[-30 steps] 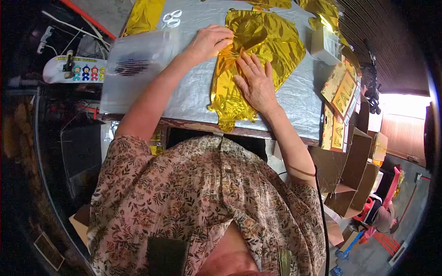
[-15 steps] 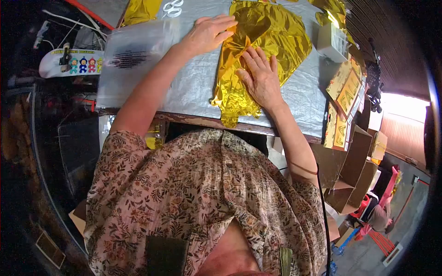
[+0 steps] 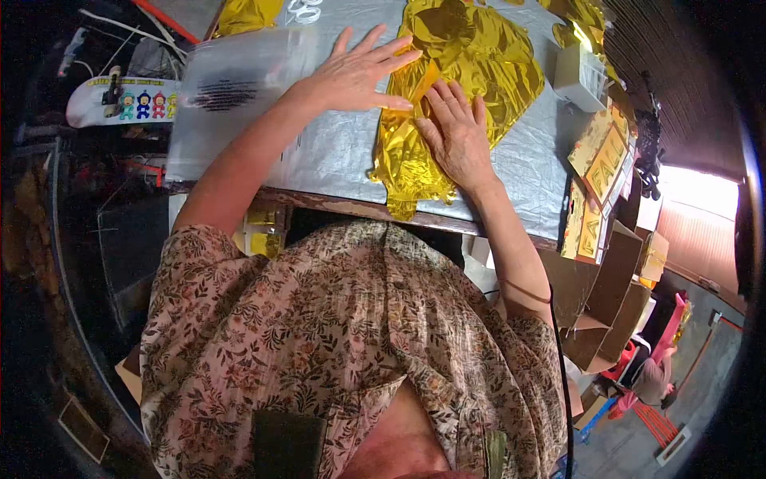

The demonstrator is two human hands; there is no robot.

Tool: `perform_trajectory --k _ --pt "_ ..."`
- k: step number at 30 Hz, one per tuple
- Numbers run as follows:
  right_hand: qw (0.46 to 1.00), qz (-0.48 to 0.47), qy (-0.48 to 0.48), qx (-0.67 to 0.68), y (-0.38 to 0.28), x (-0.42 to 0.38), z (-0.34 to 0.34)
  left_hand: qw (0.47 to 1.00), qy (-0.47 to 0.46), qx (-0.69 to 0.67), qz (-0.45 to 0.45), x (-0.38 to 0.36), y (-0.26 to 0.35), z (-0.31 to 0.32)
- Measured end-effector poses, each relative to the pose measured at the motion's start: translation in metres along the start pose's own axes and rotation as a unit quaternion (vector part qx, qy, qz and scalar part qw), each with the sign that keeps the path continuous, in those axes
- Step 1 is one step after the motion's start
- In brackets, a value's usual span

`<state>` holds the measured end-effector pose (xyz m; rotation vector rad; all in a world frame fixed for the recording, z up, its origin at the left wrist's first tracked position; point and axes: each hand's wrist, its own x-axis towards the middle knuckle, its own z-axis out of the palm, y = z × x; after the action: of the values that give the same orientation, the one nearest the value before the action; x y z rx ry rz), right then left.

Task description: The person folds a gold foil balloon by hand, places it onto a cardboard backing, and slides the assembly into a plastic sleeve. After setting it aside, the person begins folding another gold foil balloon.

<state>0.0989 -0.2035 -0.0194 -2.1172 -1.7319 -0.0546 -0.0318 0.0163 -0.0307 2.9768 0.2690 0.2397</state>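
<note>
A shiny gold foil sheet, shaped like a flat, deflated foil balloon [image 3: 503,76], lies creased on the silver-grey covered table [image 3: 335,168]. Its narrow crumpled end hangs a little over the front edge. My left hand [image 3: 359,73] has its fingers spread, with the fingertips and thumb at the foil's left edge. Flat on the middle of the foil rests my right hand [image 3: 461,140], fingers stretched out. Between the hands a fold of foil stands slightly raised.
Left on the table is a stack of clear plastic bags [image 3: 231,96] with dark print. White rings [image 3: 305,11] lie at the back. A white box [image 3: 580,78] and "FALL" signs [image 3: 604,169] stand right, above open cardboard boxes [image 3: 606,295]. Another person [image 3: 654,379] is at far right.
My left hand has opened its fingers wider and moved slightly down and left, its thumb now lower along the foil. The right hand stays almost in place.
</note>
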Motion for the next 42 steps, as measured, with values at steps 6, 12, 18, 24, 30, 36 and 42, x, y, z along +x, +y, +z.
perform_trajectory --k 6,12,18,24,30,36,42 --pt "1.000 -0.004 -0.001 -0.005 0.002 0.000 0.002 0.999 0.019 -0.037 0.000 0.018 -0.011 -0.006" --pt "1.000 -0.004 0.000 -0.009 0.001 0.000 0.002 1.000 -0.005 -0.006 -0.006 0.029 -0.016 0.000" --pt "1.000 -0.006 0.004 -0.016 0.003 -0.001 0.005 0.986 0.147 -0.070 -0.044 0.046 -0.032 0.022" --pt "1.000 -0.003 0.006 -0.007 0.002 0.000 0.004 0.978 0.177 -0.022 -0.110 0.057 -0.040 0.035" --pt "1.000 -0.004 0.010 -0.012 0.004 -0.001 0.006 0.974 0.204 -0.090 -0.037 0.056 -0.056 0.019" --pt "1.000 -0.004 0.005 -0.007 0.005 -0.002 0.006 0.999 0.047 -0.004 0.000 0.010 -0.007 -0.008" --pt "1.000 -0.008 0.001 -0.009 0.005 -0.001 0.007 0.999 0.034 -0.031 0.005 0.000 -0.010 0.002"
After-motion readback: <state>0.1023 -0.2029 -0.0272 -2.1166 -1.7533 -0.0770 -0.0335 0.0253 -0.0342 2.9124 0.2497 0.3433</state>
